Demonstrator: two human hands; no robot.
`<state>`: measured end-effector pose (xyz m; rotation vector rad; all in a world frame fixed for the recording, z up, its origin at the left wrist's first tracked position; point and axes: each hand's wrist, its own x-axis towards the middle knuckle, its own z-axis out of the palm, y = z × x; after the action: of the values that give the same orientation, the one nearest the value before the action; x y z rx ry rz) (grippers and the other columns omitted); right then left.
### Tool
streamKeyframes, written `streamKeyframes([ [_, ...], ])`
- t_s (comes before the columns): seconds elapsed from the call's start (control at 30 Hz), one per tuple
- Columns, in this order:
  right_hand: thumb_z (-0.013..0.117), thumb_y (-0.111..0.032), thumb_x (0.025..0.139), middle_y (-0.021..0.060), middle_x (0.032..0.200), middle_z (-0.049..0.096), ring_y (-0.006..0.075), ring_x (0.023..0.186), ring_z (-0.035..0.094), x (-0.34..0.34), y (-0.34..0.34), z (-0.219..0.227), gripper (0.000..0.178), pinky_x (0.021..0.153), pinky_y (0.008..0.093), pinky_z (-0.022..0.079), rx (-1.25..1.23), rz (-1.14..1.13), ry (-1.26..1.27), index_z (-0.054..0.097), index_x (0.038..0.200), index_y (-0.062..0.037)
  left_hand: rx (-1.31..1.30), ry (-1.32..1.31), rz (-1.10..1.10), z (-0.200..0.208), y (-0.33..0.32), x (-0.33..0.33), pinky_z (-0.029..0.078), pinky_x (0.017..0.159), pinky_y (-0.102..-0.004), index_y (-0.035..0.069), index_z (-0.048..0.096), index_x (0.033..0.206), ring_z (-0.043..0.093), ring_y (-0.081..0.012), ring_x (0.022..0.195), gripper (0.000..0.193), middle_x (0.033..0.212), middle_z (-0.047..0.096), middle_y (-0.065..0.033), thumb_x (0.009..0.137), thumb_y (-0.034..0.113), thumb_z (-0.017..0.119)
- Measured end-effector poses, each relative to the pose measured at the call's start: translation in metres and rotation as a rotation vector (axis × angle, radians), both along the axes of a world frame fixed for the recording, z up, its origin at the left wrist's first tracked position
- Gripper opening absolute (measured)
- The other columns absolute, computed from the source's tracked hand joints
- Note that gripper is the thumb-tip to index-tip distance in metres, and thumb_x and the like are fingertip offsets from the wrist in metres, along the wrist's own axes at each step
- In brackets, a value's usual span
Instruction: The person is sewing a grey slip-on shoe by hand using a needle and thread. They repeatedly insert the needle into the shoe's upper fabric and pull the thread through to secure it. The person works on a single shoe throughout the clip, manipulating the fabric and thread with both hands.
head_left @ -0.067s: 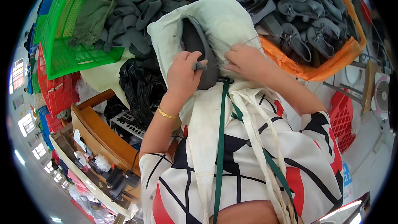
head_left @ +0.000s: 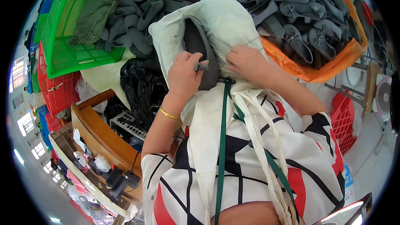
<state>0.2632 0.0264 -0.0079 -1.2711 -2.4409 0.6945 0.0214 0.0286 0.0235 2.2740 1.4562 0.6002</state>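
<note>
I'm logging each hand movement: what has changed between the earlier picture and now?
Nothing has visibly changed: no clear movement, nothing taken hold of or let go. The left hand stays at the grey shoe, the right hand over the pale cloth beside it.

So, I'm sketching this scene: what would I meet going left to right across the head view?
Green crate, black plastic bag, left hand, the grey shoe it touches, right hand, a red crate on the right, fan.
</note>
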Motion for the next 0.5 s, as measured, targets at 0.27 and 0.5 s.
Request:
streamKeyframes([
  [0.27,0.069,-0.015,0.086,0.0116,0.084,0.060,0.0325,0.081,0.061,-0.006,-0.004,0.011,0.013,0.071,0.0416,0.049,-0.141,-0.062,0.199,0.061,0.085,-0.0055,-0.197,-0.109,0.079,-0.006,-0.002,-0.013,0.051,0.072,-0.0359,0.006,0.066,0.104,0.065,-0.0303,0.082,0.019,0.092,0.066,-0.0124,0.091,0.019,0.071],
  [0.5,0.069,-0.006,0.086,0.0109,0.079,0.060,0.0314,0.075,0.058,0.003,-0.001,0.023,0.007,0.067,0.0383,0.047,0.009,-0.268,0.467,0.063,0.087,-0.0025,-0.593,-0.171,0.079,-0.023,-0.003,0.001,0.050,0.073,-0.0296,0.005,0.063,0.108,0.064,-0.0187,0.078,0.022,0.089,0.066,-0.0081,0.093,0.019,0.071],
])
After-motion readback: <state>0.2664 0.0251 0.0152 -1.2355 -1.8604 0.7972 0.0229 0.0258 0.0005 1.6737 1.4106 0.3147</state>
